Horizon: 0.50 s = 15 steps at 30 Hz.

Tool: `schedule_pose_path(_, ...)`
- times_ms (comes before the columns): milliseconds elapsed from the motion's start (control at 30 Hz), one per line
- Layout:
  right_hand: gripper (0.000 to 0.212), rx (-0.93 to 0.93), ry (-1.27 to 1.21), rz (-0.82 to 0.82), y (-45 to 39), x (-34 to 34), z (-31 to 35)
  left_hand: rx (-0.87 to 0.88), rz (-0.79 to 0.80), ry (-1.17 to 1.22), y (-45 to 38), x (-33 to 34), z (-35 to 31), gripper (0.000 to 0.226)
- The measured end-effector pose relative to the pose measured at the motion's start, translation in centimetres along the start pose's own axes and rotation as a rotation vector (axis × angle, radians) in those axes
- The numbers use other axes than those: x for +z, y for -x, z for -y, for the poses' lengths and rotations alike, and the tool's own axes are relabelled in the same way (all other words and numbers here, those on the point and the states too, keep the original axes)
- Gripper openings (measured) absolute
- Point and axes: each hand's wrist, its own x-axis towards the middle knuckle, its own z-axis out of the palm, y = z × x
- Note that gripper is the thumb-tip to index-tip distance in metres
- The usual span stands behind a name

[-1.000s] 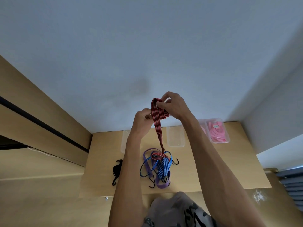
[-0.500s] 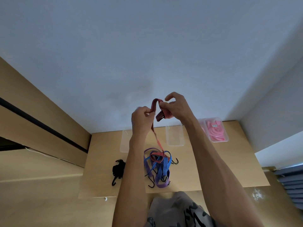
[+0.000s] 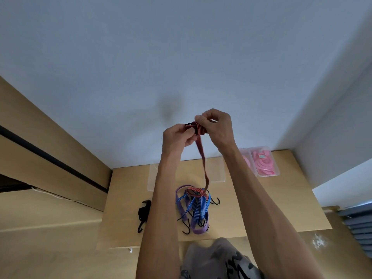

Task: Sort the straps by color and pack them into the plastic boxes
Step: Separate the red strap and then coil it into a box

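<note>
High above the table, both hands hold a red strap with black stripes [image 3: 201, 150]. My right hand [image 3: 217, 127] pinches a small wound bundle of it, and my left hand [image 3: 178, 135] grips the strap just beside that bundle. The loose tail hangs down to the pile on the table, where its far end lies on a blue strap [image 3: 198, 208] and a purple strap [image 3: 182, 206] with black hooks. A black strap [image 3: 143, 213] lies bunched to the left. Two clear empty boxes [image 3: 218, 174] stand behind the pile; my left arm hides part of one.
A clear box holding pink straps [image 3: 263, 163] stands at the table's back right, against the white wall. The small wooden table [image 3: 271, 208] sits between a wooden panel on the left and a wall corner on the right. My knee shows at the front edge.
The strap's long hanging loop has been wound into a tighter bundle between my hands. Both hands came closer together, and the tail now hangs as a single strand.
</note>
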Motion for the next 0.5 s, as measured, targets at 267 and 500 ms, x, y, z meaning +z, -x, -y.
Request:
schedule_pose_path(267,0.022,0.059,-0.003,0.149,0.2,-0.8,-0.4,0.146,-0.008,0.087,-0.1,0.5,0.6,0.012)
schedule_pose_path(500,0.016,0.034,-0.015,0.119,0.4,-1.2,-1.0,-0.030,-0.075,0.021,-0.7,0.7,0.1,0.011)
